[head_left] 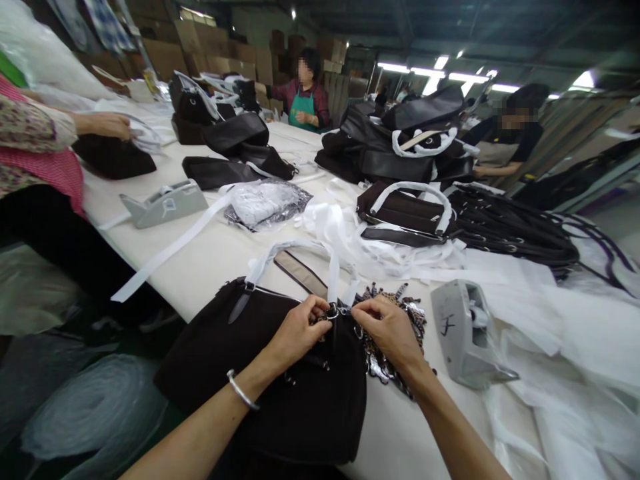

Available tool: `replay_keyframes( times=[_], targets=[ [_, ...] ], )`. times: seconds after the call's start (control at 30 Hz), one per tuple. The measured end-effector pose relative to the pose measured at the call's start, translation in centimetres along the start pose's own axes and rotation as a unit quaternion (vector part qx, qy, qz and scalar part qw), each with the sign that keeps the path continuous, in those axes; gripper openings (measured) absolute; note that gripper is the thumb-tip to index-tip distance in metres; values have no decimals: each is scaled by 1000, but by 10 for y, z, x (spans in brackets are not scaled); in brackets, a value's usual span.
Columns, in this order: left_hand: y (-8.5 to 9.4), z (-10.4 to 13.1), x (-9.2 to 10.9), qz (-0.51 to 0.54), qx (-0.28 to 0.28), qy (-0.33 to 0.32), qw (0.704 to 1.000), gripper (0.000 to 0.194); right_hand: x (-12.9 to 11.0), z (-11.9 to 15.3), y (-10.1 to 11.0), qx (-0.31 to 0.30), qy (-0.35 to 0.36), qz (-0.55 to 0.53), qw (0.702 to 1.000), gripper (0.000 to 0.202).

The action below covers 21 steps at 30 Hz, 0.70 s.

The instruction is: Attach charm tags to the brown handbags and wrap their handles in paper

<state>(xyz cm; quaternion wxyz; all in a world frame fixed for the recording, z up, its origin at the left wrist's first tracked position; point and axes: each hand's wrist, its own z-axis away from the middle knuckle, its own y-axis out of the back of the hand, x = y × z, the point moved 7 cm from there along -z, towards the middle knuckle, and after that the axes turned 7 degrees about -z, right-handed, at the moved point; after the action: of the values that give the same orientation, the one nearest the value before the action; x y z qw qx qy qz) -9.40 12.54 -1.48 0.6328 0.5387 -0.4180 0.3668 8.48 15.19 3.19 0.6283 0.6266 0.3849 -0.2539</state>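
A dark brown handbag (215, 353) lies at the table's near edge, its handles (295, 247) wrapped in white. At the base of the right handle end, my left hand (303, 330) is closed in a pinch on a small metal clip (336, 311). My right hand (387, 330) pinches the other side of the same metal piece, fingertips close to my left ones. What exactly lies between the fingers is partly hidden. Just behind and below my right hand is a heap of patterned charms (383, 370) with shiny metal parts.
Grey tape dispensers (463, 333) (167, 203) stand to the right and left. White strips (345, 230) and a plastic-wrapped bundle (270, 203) lie beyond the bag. Further back are stacked dark bags (400, 147). Co-workers stand around the table; one at left has a hand (107, 125) on a dark bag.
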Motion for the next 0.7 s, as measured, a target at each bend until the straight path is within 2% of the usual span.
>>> replay_keyframes(
  times=[0.37, 0.53, 0.7],
  targets=[
    [2, -2, -6, 37, -10, 12, 999, 24, 1, -17, -25, -72, -13, -22, 997, 18],
    [6, -9, -7, -7, 20, 6, 1000, 26, 2, -22, -30, -114, -16, -44, 992, 19],
    [1, -14, -9, -65, 39, 24, 997, 19, -2, -26, -34, -138, 32, -22, 990, 18]
  ],
)
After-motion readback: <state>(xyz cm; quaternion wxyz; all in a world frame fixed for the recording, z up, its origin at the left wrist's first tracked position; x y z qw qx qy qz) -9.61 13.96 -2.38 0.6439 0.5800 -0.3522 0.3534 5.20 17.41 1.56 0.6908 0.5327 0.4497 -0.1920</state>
